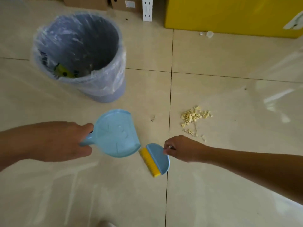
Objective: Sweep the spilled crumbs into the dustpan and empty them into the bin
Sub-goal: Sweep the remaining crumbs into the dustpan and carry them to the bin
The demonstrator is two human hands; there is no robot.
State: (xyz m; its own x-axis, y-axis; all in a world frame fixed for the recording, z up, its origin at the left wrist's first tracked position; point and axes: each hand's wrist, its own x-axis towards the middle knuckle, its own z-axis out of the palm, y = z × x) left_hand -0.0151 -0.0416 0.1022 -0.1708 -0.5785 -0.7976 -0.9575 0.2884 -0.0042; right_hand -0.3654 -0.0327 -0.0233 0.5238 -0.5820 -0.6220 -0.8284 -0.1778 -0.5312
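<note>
A pile of pale yellow crumbs lies on the tiled floor at centre right. My left hand grips the handle of a light blue dustpan, whose open edge faces right. My right hand pinches the rim of a small blue brush with yellow bristles, just right of the dustpan's lip; the bristles point toward the pan. The crumbs sit above and right of the brush, apart from it. A blue bin lined with a clear bag stands at upper left, some rubbish inside.
A yellow box and cardboard boxes line the far wall, with a white upright piece between them. A small clear cap lies by the yellow box. Dark specks mark the floor left of the crumbs.
</note>
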